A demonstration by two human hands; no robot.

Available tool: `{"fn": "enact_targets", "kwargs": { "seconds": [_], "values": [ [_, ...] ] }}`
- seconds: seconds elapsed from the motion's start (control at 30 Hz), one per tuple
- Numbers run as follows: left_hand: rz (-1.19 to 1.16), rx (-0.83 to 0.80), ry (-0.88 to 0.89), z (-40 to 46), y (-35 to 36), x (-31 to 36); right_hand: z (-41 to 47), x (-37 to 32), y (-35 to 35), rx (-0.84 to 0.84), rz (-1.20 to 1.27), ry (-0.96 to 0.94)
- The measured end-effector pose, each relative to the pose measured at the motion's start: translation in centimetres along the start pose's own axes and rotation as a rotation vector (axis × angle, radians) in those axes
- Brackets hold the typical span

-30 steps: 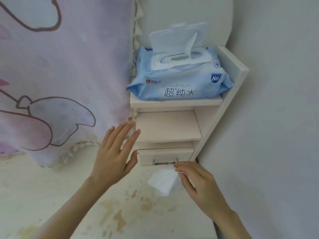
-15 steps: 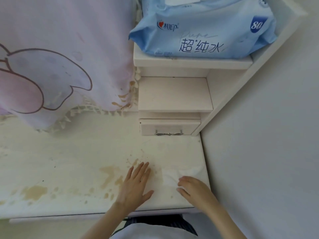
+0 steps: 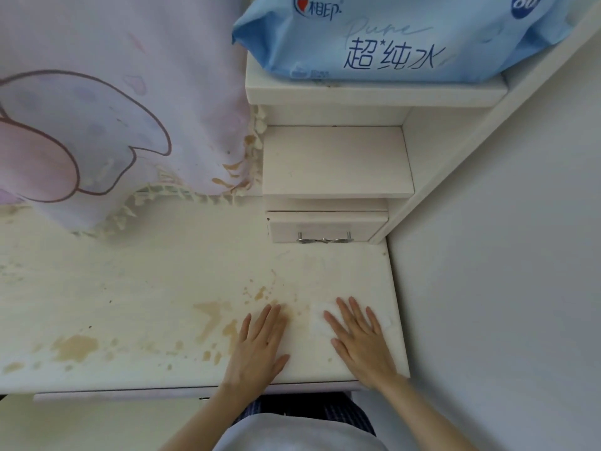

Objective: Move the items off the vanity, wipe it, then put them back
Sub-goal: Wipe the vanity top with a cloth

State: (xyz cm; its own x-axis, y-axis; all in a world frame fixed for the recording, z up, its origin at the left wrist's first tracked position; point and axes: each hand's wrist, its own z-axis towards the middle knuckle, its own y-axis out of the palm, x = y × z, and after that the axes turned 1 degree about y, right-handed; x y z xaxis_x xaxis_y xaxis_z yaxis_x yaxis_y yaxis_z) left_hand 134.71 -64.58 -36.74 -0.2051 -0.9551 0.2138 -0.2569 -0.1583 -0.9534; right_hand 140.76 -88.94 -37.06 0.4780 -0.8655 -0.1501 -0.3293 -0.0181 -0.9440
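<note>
The cream vanity top (image 3: 146, 281) carries brown stains across its front half. A white wet wipe (image 3: 320, 322) lies flat near the front right corner. My right hand (image 3: 361, 343) presses on it with straight, spread fingers and covers most of it. My left hand (image 3: 260, 346) rests flat on the bare top just to its left, fingers straight, beside a stain. A blue pack of wet wipes (image 3: 390, 37) lies on the top shelf of the small white shelf unit (image 3: 338, 161) at the back right.
A pink cartoon-print cloth with a fringed edge (image 3: 107, 125) hangs over the back left of the vanity. Below the shelves sits a small drawer with a metal handle (image 3: 325, 239). A grey wall (image 3: 504, 255) runs along the right edge.
The view has tilted down. My right hand has laid the wipe on the top and flattened over it. My left hand came down from the drawer and lies flat on the top.
</note>
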Motion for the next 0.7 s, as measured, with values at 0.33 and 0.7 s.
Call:
{"fn": "enact_targets", "kwargs": {
  "seconds": [0.33,0.7],
  "values": [
    [0.015,-0.021,-0.054,0.1,-0.7,0.2,3.2,-3.8,0.9,0.086,0.001,0.039],
    [0.041,-0.014,-0.284,1.5,-4.0,-9.7,1.1,-2.4,0.0,0.039,-0.102,-0.432]
  ]
}}
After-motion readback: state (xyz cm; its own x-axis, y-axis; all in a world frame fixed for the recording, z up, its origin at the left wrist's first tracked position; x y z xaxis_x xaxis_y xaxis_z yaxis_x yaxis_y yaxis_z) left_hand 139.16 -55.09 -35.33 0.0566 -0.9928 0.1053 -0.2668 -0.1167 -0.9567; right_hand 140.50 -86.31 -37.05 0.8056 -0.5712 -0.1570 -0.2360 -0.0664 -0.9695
